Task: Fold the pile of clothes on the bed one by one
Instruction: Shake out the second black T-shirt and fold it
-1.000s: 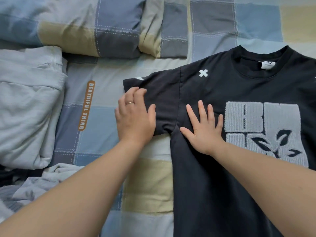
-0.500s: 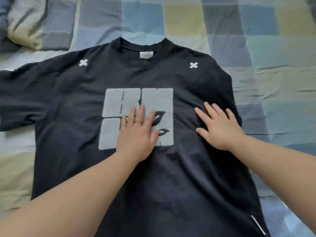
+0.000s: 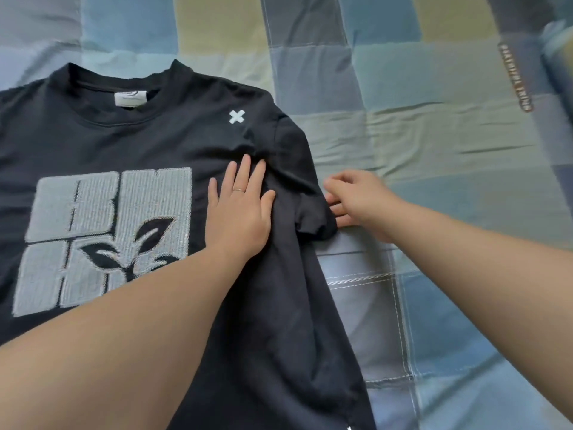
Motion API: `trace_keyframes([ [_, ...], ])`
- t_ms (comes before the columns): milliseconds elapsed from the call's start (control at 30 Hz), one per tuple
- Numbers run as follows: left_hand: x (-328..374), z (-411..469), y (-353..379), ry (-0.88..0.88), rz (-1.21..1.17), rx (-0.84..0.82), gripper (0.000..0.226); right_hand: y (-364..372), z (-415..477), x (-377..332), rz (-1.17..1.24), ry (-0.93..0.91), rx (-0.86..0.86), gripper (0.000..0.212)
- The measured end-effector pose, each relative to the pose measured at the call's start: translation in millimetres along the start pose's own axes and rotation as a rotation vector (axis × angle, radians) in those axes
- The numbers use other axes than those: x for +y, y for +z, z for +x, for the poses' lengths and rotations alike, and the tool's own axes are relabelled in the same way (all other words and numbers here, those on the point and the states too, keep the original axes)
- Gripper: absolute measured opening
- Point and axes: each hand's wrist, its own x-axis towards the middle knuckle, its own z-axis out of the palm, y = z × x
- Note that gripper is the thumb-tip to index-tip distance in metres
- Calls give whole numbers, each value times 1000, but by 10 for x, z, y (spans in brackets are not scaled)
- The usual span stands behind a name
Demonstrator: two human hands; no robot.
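A black T-shirt [image 3: 124, 144] lies front-up on the bed, with a grey block print [image 3: 105, 237] showing a leaf on its chest and a small white cross [image 3: 237, 116] on the shoulder. My left hand [image 3: 238, 212] presses flat on the shirt beside the print, fingers spread, a ring on one finger. The shirt's short sleeve [image 3: 297, 181] is bunched and creased just right of that hand. My right hand [image 3: 356, 197] is at the sleeve's outer hem; its fingertips touch the edge, thumb held apart above them. The shirt's left side runs out of view.
A patchwork bedsheet [image 3: 434, 150] in blue, grey and pale yellow squares covers the bed to the right of the shirt. An orange lettered label [image 3: 514, 77] sits on it at the upper right, beside a blurred fabric edge [image 3: 558, 57].
Both hands have slid rightward across the shirt, from the other sleeve, over the chest print, to this sleeve. My right hand has left the shirt's body and reached the sleeve hem.
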Motion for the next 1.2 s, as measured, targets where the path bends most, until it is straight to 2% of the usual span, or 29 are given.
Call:
trace_keyframes([
  [100, -34, -6, 105, -5, 61, 103, 58, 73, 153, -68, 38, 58, -83, 10],
  [200, -26, 1, 154, -31, 63, 131, 63, 93, 230, -58, 100, 153, -153, 8],
  [267, -23, 10, 155, -37, 66, 134, 65, 42, 238, -82, 112, 146, -195, 16],
  [367, -26, 9, 162, -43, 68, 121, 66, -205, 276, -131, 224, 89, -61, 25],
  [433, -35, 5, 166, -44, 82, 111, 66, -390, 321, -134, 289, 111, 67, 25],
  [500, -38, 14, 166, -41, 92, 109, 67, -491, 343, -131, 368, 148, 96, 20],
  [567, -41, 16, 169, -42, 95, 113, 66, -489, 351, -200, 317, 156, 13, 16],
  [667, -37, 18, 177, -43, 98, 113, 66, -418, 427, -383, 151, 182, -89, 31],
  [733, -36, 12, 178, -45, 95, 113, 66, -342, 519, -483, 148, 204, -43, 32],
  [867, -41, 17, 180, -46, 109, 113, 65, -382, 617, -640, 113, 83, 71, 5],
  [933, -42, 22, 181, -48, 120, 107, 65, -562, 618, -676, 207, 45, 223, 16],
  [1000, -40, 20, 183, -50, 129, 105, 65, -717, 631, -623, 272, 107, 277, 20],
  [1100, -34, 23, 190, -52, 144, 115, 64, -770, 670, -594, 259, 203, 142, 11],
  [1200, -41, 25, 203, -48, 159, 114, 64, -675, 748, -735, -93, 247, -50, 35],
])
